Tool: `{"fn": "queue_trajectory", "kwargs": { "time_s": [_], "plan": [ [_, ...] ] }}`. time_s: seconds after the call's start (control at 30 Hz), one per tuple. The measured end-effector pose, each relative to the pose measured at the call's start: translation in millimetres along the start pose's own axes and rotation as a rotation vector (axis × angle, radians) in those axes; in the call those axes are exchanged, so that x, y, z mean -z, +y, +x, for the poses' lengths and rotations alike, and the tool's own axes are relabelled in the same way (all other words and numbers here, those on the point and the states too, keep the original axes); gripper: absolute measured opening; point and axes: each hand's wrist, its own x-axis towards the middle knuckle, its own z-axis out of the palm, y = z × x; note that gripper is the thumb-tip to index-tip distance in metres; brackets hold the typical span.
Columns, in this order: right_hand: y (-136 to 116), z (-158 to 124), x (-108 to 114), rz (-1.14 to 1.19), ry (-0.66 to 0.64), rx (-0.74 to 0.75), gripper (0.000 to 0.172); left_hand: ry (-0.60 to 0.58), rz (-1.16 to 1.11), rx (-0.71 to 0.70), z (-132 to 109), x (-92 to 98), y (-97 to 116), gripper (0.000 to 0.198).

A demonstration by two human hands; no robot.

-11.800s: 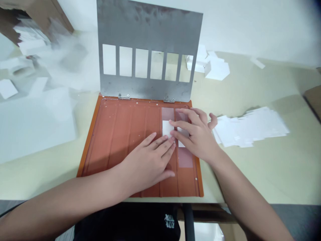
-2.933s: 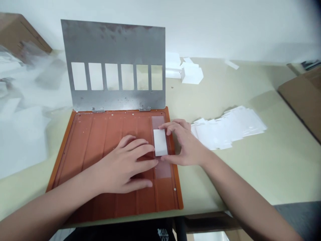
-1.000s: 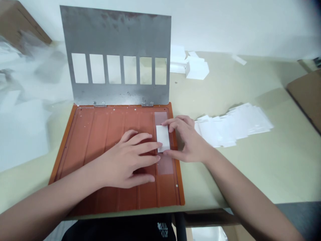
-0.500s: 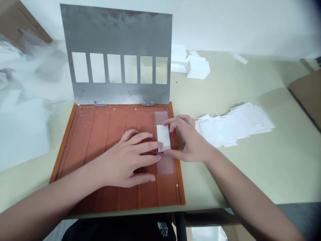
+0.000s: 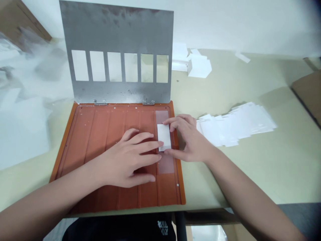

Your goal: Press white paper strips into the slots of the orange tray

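Observation:
A small white rectangular card or flat block (image 5: 164, 135) lies over a translucent strip (image 5: 166, 164) in the rightmost channel of a reddish-brown grooved board (image 5: 100, 134). My right hand (image 5: 188, 139) grips the white piece between the thumb at its near end and the fingertips at its far end. My left hand (image 5: 134, 157) lies spread over the board, one fingertip touching the white piece's lower left. Hinged to the board's far edge, a grey metal plate (image 5: 117, 33) with a row of several rectangular openings stands raised.
A fanned pile of white sheets (image 5: 250, 120) lies right of the board. White blocks or card stacks (image 5: 199, 65) sit behind it. Clear plastic and white material (image 5: 25, 127) cover the left side. Cardboard boxes stand at back left (image 5: 25, 20) and far right (image 5: 307, 93).
The view has shifted very slightly. Both hands and the white piece keep the same places on the board.

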Motion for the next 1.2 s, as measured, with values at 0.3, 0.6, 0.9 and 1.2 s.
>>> {"fn": "queue_trajectory", "kwargs": {
  "time_s": [0.3,0.6,0.9,1.2],
  "plan": [
    [-5,-3,8,-0.069,-0.003,0.092,0.053,-0.004,-0.024,0.053,1,0.6,1,0.053],
    [-15,-8,14,-0.164,-0.127,0.089,0.068,-0.027,-0.104,-0.01,4,-2.9,-1,0.051],
    [-11,-7,9,-0.145,0.035,0.209,0.015,0.016,-0.131,-0.083,5,-4.9,-7,0.037],
    [-8,-4,6,-0.159,0.09,0.162,0.018,-0.039,-0.121,-0.032,8,0.0,-7,0.036]
  ]
}}
